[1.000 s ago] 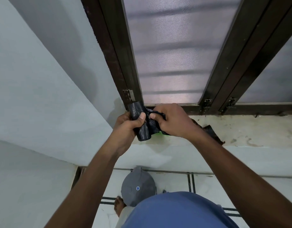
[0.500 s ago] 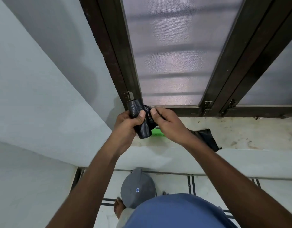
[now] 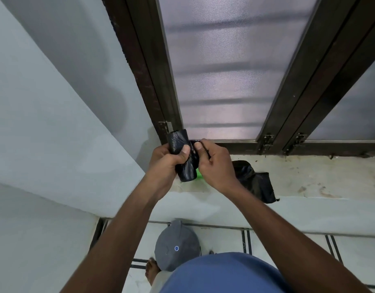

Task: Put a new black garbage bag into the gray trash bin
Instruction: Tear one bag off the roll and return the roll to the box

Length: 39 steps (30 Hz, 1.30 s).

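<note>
My left hand (image 3: 166, 160) grips a roll of black garbage bags (image 3: 180, 142) upright above the window sill. My right hand (image 3: 214, 166) pinches the loose black bag end at the roll's right side, thumb beside my left thumb. The unrolled black bag (image 3: 256, 182) trails under my right wrist and lies crumpled on the sill. The gray trash bin (image 3: 176, 246) with its closed lid stands on the floor below, between my forearms.
The stained window sill (image 3: 320, 178) runs to the right under the dark wooden window frame (image 3: 288, 111) with frosted panes. A green item (image 3: 199, 174) peeks out behind the roll. A white wall (image 3: 45, 134) is on the left. A bare foot (image 3: 151, 271) is beside the bin.
Both hands have lifted slightly with the roll. More of the black bag has come off the roll and now lies further out on the sill to the right.
</note>
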Each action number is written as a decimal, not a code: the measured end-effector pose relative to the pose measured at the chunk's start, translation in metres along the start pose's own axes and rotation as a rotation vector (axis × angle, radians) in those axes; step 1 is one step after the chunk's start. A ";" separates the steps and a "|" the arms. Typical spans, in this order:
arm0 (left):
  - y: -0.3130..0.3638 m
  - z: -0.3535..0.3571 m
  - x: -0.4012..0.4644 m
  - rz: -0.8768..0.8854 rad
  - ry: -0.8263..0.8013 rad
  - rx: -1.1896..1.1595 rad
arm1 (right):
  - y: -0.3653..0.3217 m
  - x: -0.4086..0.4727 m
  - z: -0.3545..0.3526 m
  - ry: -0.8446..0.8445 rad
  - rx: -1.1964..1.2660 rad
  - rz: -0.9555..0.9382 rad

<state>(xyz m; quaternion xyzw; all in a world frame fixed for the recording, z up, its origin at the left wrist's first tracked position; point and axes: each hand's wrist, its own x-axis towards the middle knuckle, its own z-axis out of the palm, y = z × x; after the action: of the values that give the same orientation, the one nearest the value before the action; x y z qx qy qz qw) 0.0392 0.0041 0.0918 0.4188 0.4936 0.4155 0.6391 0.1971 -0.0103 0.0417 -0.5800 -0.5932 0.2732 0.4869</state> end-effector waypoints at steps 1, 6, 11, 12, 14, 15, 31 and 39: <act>-0.002 0.001 0.000 -0.006 0.023 0.029 | 0.006 0.001 0.004 0.000 -0.040 0.032; -0.020 -0.009 0.001 -0.086 0.130 0.041 | 0.018 -0.004 0.027 -0.032 -0.095 0.122; -0.020 -0.011 0.000 -0.114 0.157 0.057 | 0.020 -0.004 0.029 -0.042 -0.153 0.093; -0.019 -0.012 0.000 -0.116 0.167 0.060 | 0.019 -0.003 0.030 -0.045 -0.156 0.088; -0.017 -0.015 -0.001 -0.121 0.180 0.069 | 0.018 -0.002 0.031 -0.058 -0.156 0.083; -0.015 -0.016 -0.002 -0.123 0.184 0.071 | 0.016 -0.002 0.032 -0.065 -0.160 0.084; -0.010 -0.045 -0.021 -0.147 -0.040 -0.011 | -0.018 -0.002 -0.013 -0.426 0.271 0.266; -0.004 -0.042 -0.025 -0.084 -0.108 0.066 | -0.029 0.007 -0.027 -0.313 0.170 0.252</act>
<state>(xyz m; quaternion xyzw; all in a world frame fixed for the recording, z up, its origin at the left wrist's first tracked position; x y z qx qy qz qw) -0.0060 -0.0154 0.0878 0.4403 0.4890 0.3488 0.6674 0.2100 -0.0151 0.0793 -0.5570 -0.5593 0.4675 0.3980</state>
